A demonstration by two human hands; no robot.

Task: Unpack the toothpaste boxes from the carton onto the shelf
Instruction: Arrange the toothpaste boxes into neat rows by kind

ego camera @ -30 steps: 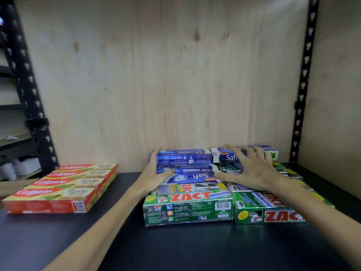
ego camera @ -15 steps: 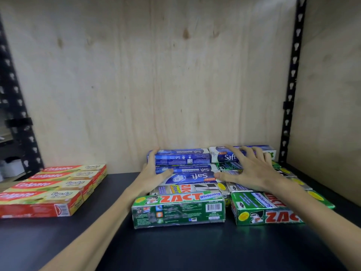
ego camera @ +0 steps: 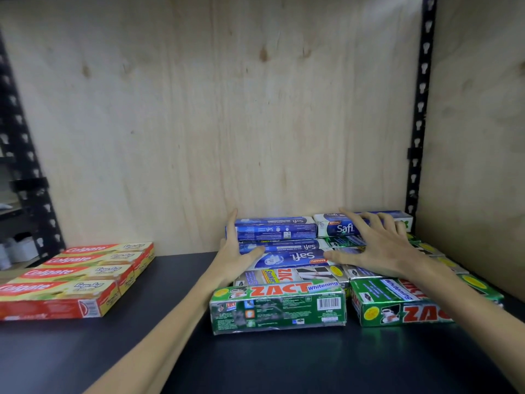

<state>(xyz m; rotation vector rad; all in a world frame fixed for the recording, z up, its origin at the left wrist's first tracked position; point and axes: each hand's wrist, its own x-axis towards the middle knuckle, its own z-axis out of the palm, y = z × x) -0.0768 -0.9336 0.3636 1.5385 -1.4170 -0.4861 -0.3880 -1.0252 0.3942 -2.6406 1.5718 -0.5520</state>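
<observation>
Toothpaste boxes (ego camera: pixel 278 305) were found shelved; both hands (ego camera: pixel 238 251) (ego camera: pixel 380 248) were laid flat, fingers spread, gripping nothing; carton unseen.

A pale plywood back panel (ego camera: pixel 227 123) rises from the far edge of the dark shelf (ego camera: pixel 284 362), flanked by black perforated steel uprights (ego camera: pixel 423 109), with a plywood side panel (ego camera: pixel 477 166) at right.

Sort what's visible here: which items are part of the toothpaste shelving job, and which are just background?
Part of the job:
Safi boxes
ZACT boxes
Colgate boxes
shelf
left hand
right hand

Just lying about:
white containers on the neighbouring rack at left
</observation>
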